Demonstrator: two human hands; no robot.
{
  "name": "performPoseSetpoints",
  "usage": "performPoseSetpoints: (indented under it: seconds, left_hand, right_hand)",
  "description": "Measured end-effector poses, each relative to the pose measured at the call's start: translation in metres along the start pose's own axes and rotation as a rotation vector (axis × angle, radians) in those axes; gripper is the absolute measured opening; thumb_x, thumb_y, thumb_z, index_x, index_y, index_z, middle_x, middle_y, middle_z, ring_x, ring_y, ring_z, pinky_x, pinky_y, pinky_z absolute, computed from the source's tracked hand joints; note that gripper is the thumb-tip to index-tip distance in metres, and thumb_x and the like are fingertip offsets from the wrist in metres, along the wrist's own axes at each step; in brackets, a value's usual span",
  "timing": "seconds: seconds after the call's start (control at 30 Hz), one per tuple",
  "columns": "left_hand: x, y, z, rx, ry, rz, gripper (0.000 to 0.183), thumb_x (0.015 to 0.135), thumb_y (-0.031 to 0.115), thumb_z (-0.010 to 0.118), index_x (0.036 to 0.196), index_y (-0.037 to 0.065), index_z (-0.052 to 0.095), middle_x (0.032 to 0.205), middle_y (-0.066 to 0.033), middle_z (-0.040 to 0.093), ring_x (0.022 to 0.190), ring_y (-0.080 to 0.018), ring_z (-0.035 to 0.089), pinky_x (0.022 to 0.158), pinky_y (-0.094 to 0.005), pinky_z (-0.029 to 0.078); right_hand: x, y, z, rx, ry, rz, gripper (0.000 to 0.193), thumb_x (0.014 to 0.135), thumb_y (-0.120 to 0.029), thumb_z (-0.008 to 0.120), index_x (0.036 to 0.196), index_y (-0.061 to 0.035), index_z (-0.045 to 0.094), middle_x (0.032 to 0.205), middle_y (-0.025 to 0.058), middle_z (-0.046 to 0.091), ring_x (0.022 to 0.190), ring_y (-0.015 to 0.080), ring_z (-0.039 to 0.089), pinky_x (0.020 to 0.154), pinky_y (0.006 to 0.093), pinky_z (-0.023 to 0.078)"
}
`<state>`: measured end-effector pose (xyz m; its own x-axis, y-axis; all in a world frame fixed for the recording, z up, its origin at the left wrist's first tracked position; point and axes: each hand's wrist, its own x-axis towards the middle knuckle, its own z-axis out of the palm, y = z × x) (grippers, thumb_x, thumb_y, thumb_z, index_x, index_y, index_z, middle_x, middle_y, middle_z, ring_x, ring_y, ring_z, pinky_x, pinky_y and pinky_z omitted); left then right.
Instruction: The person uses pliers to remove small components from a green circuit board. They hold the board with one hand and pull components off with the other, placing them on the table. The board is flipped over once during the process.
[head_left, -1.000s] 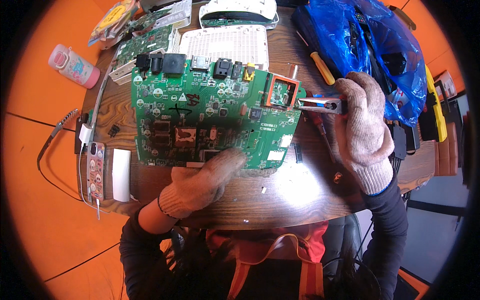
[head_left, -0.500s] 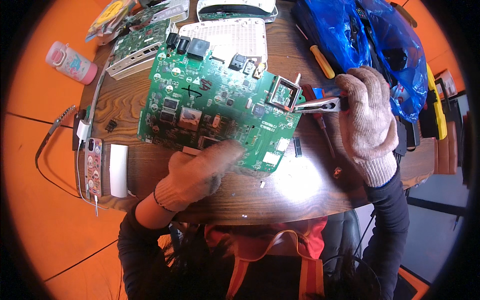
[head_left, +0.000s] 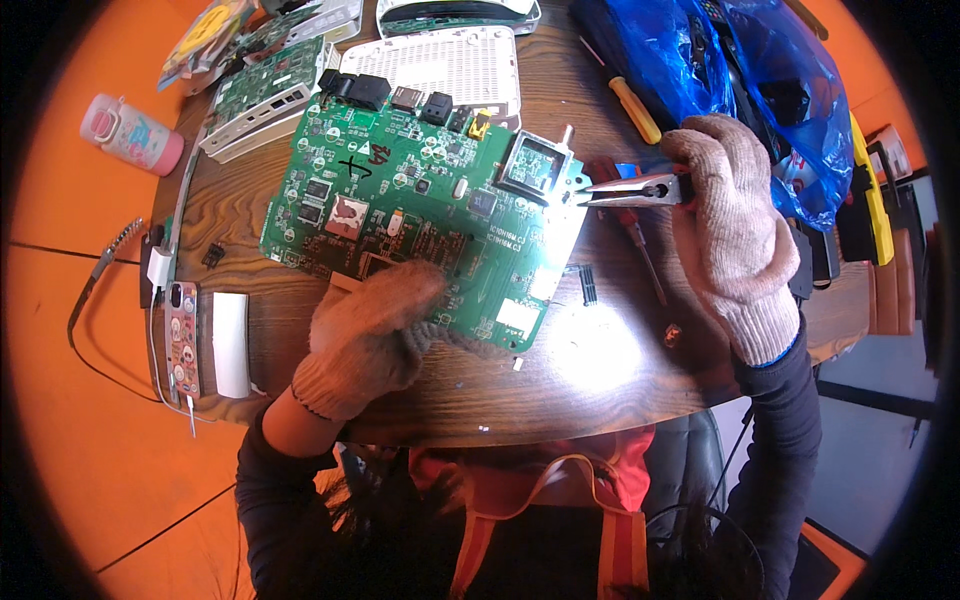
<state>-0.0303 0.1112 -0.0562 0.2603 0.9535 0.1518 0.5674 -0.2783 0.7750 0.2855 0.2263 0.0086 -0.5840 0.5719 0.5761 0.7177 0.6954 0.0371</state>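
Observation:
My gloved left hand [head_left: 370, 335] grips the near edge of a green circuit board [head_left: 450, 215], its thumb on top and the other fingers partly hidden beneath. The board is held up over the table, black connectors along its far side and a square metal frame [head_left: 535, 165] at its far right corner. My gloved right hand [head_left: 740, 235] is closed round a pair of pliers [head_left: 640, 190]. The pliers' jaws point left and reach the board's right edge, beside the metal frame. Whether they pinch anything there I cannot tell.
A screwdriver with a red handle [head_left: 640, 245] lies under the pliers, and a yellow-handled one [head_left: 635, 110] farther off. Blue plastic bags [head_left: 790, 120] fill the far right. White casings [head_left: 430, 75] stand at the back. A phone [head_left: 183, 340] and a white strip [head_left: 230, 345] lie left.
The board has shifted a little left in my left hand. The pliers' tips have come left with it and stay at its right edge.

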Motion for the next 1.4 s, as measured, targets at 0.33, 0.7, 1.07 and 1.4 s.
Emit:
performPoseSetpoints:
  seconds: [0.33,0.7,1.07,1.4]
  left_hand:
    - [0.0,-0.014,0.015,-1.619,-0.033,-0.231,0.033,0.099,0.016,0.046,0.125,-0.001,0.056,0.119,-0.019,0.064,0.111,-0.0294,0.063,0.098,-0.0399,0.051]
    - [-0.011,-0.065,0.031,-0.67,-0.021,-0.171,0.046,0.106,0.032,0.033,0.136,-0.001,0.045,0.129,-0.0174,0.057,0.12,-0.027,0.056,0.102,-0.0402,0.048]
    - [-0.001,0.007,0.005,-1.561,0.165,-0.435,0.036,0.097,0.016,0.051,0.128,-0.001,0.052,0.118,-0.0144,0.064,0.108,-0.0287,0.063,0.09,-0.0401,0.055]
    - [0.0,0.003,0.01,-1.642,0.157,-0.438,0.036,0.095,0.015,0.052,0.126,-0.004,0.051,0.118,-0.0184,0.063,0.107,-0.0335,0.064,0.085,-0.0469,0.057]
  right_hand:
    - [0.0,-0.006,0.002,-0.039,-0.065,-0.007,0.045,0.068,0.009,0.073,0.109,-0.0051,0.061,0.113,0.0167,0.061,0.112,0.0381,0.059,0.095,0.0449,0.05]
    - [-0.006,-0.013,-0.008,-0.013,-0.411,-0.011,0.04,0.073,-0.012,0.078,0.108,-0.0084,0.059,0.104,0.0116,0.063,0.097,0.0329,0.063,0.074,0.0402,0.054]
    - [-0.027,-0.05,-0.015,1.082,-0.582,0.382,0.033,0.093,-0.018,0.07,0.118,-0.0006,0.056,0.089,0.0093,0.059,0.076,0.0211,0.061,0.062,0.0328,0.05]
    - [-0.01,-0.059,-0.025,1.627,-0.506,0.73,0.026,0.096,-0.021,0.067,0.113,-0.0056,0.054,0.086,-0.001,0.059,0.072,0.0061,0.055,0.064,0.0225,0.046]
